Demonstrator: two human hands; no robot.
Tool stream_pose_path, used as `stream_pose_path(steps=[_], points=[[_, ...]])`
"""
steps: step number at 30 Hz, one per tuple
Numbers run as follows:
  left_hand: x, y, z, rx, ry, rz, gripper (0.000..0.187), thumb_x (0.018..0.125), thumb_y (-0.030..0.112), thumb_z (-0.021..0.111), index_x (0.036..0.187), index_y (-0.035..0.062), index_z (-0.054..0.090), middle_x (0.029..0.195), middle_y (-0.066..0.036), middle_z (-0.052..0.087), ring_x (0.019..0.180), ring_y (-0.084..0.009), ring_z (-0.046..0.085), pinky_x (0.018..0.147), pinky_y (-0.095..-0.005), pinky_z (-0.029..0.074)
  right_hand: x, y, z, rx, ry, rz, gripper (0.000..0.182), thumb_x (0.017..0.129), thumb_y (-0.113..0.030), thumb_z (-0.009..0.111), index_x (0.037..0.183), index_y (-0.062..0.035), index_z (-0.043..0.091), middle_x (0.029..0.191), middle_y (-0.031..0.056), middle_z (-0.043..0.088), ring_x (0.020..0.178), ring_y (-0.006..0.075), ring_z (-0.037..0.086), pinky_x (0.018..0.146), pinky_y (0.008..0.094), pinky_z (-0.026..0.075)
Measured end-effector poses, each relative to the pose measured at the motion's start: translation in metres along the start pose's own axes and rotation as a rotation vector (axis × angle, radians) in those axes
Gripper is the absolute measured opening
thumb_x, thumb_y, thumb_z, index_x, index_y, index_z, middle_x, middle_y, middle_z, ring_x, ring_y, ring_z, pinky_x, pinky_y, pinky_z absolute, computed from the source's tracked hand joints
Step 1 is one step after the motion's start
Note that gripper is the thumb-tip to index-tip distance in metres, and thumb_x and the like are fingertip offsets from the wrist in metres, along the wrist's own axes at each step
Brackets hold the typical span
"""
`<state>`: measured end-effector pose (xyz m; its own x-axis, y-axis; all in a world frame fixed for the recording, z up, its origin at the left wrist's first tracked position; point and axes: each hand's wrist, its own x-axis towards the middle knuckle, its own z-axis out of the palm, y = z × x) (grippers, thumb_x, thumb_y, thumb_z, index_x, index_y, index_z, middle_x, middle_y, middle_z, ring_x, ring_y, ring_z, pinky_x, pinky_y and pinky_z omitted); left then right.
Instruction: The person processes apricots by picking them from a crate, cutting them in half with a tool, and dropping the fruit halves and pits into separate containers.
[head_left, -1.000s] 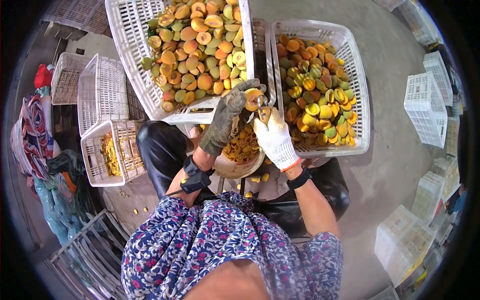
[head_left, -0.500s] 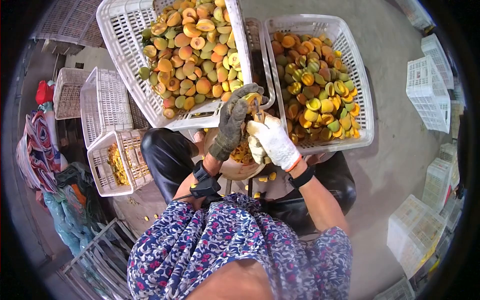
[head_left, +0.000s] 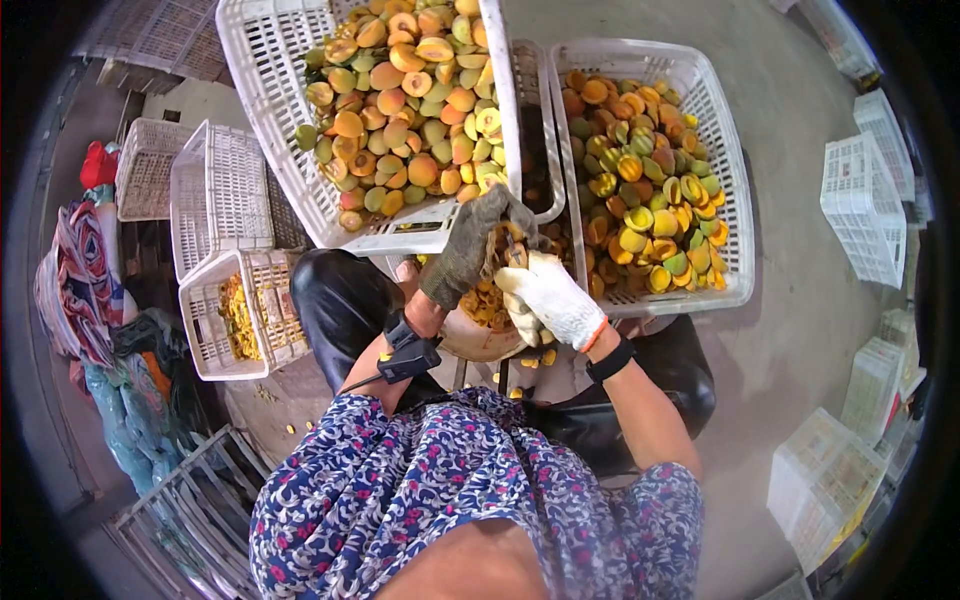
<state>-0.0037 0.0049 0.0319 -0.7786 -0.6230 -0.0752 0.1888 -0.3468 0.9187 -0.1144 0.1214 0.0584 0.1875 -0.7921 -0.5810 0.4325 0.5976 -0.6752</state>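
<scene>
My left hand (head_left: 478,240), in a dark grey glove, is closed around an apricot half (head_left: 503,236) over a bowl (head_left: 470,342) of orange scraps. My right hand (head_left: 550,300), in a white glove, grips a small pitting knife (head_left: 516,256) with a metal tip and a brownish handle. The knife's tip is at the fruit's cut face; its exact contact is hidden. Just beyond my left hand, a tilted white crate (head_left: 365,243) holds many apricot halves (head_left: 400,110). To the right, another white crate (head_left: 745,220) contains more halves (head_left: 650,190).
Several white crates stand at the left, one (head_left: 200,345) with orange scraps inside. Stacked crates (head_left: 865,210) line the right side. Bundled cloth and plastic (head_left: 85,265) lie at far left, above a metal rack (head_left: 190,500). Bits of fruit are on the floor under the bowl.
My left hand has turned, its fingers now curling over the top of the fruit. Both hands sit slightly lower. The whole view has shifted a little, moving the crates rightward.
</scene>
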Motion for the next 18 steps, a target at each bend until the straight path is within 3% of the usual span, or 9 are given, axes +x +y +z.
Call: stream_pose_path(steps=[1, 2, 4, 7, 10, 11, 14, 16, 18], points=[[-0.004, 0.001, 0.0, -0.147, -0.041, -0.039, 0.051, 0.1, 0.046, 0.039, 0.08, 0.0024, 0.056, 0.077, -0.01, 0.058, 0.071, -0.0193, 0.058, 0.072, -0.0327, 0.051, 0.0, 0.005, 0.0, -0.049, -0.053, -0.084, 0.024, 0.093, -0.021, 0.055, 0.075, -0.0048, 0.054, 0.057, -0.001, 0.049, 0.043, 0.009, 0.045, 0.037, 0.0257, 0.036], [-0.008, -0.004, -0.006, -0.132, -0.063, -0.042, 0.051, 0.101, 0.045, 0.039, 0.079, 0.0024, 0.056, 0.077, -0.011, 0.058, 0.071, -0.0204, 0.057, 0.071, -0.0337, 0.05, 0.001, 0.006, -0.002, 0.05, -0.121, 0.067, 0.023, 0.093, -0.02, 0.056, 0.075, -0.0062, 0.055, 0.058, -0.0014, 0.05, 0.042, 0.0075, 0.044, 0.035, 0.0252, 0.035], [-0.011, -0.01, -0.008, -0.206, -0.127, 0.018, 0.052, 0.101, 0.045, 0.039, 0.076, 0.0025, 0.055, 0.074, -0.011, 0.057, 0.071, -0.0221, 0.057, 0.069, -0.0348, 0.048, -0.007, 0.001, 0.002, -0.139, -0.066, 0.002, 0.022, 0.093, -0.022, 0.056, 0.077, -0.0069, 0.056, 0.058, -0.001, 0.05, 0.04, 0.0077, 0.043, 0.034, 0.0249, 0.035], [-0.022, -0.008, -0.015, -0.094, -0.121, 0.034, 0.051, 0.101, 0.044, 0.038, 0.073, 0.0038, 0.053, 0.073, -0.011, 0.055, 0.069, -0.0238, 0.055, 0.067, -0.0364, 0.047, -0.004, 0.007, 0.004, -0.171, -0.121, 0.072, 0.02, 0.094, -0.022, 0.055, 0.081, -0.0071, 0.056, 0.059, -0.0006, 0.052, 0.039, 0.0083, 0.044, 0.034, 0.0248, 0.036], [-0.025, -0.013, -0.012, -0.465, -0.191, 0.048, 0.05, 0.101, 0.044, 0.037, 0.071, 0.0059, 0.05, 0.074, -0.011, 0.054, 0.065, -0.0247, 0.052, 0.064, -0.0358, 0.044, -0.006, 0.011, 0.012, 0.528, -0.368, 0.347, 0.017, 0.095, -0.021, 0.054, 0.083, -0.0079, 0.055, 0.056, -0.0008, 0.045, 0.035, 0.009, 0.039, 0.03, 0.0259, 0.031], [-0.028, -0.014, -0.001, -0.791, -0.185, -0.032, 0.049, 0.102, 0.044, 0.036, 0.072, 0.0076, 0.05, 0.074, -0.01, 0.053, 0.066, -0.0245, 0.051, 0.062, -0.0345, 0.042, -0.006, 0.019, 0.017, 0.639, -0.468, 0.312, 0.019, 0.095, -0.022, 0.054, 0.082, -0.0083, 0.053, 0.053, -0.0014, 0.041, 0.033, 0.0087, 0.034, 0.029, 0.0259, 0.029], [-0.031, 0.002, 0.007, -0.901, -0.075, -0.017, 0.049, 0.102, 0.047, 0.034, 0.076, 0.0086, 0.051, 0.071, -0.008, 0.049, 0.068, -0.0246, 0.051, 0.068, -0.034, 0.045, -0.008, 0.011, 0.017, 0.614, -0.476, 0.289, 0.021, 0.093, -0.024, 0.057, 0.081, -0.0066, 0.052, 0.052, -0.0006, 0.042, 0.032, 0.0092, 0.035, 0.029, 0.0261, 0.03], [-0.026, -0.028, -0.036, -1.195, 0.231, -0.028, 0.046, 0.1, 0.049, 0.038, 0.082, 0.0106, 0.055, 0.078, -0.007, 0.053, 0.08, -0.0242, 0.057, 0.085, -0.0414, 0.05, -0.01, -0.005, 0.017, -0.048, -0.401, 0.27, 0.025, 0.093, -0.028, 0.055, 0.081, -0.0059, 0.054, 0.053, 0.0018, 0.047, 0.034, 0.0107, 0.041, 0.031, 0.0257, 0.031], [-0.032, -0.022, -0.068, -0.784, 0.324, 0.038, 0.042, 0.099, 0.047, 0.04, 0.084, 0.0095, 0.055, 0.086, -0.005, 0.056, 0.085, -0.023, 0.058, 0.09, -0.0442, 0.05, 0.012, 0.049, -0.006, -0.944, -0.295, -0.378, 0.033, 0.089, -0.032, 0.053, 0.088, 0.0009, 0.06, 0.071, 0.0192, 0.062, 0.06, 0.0288, 0.062, 0.053, 0.0387, 0.048]])
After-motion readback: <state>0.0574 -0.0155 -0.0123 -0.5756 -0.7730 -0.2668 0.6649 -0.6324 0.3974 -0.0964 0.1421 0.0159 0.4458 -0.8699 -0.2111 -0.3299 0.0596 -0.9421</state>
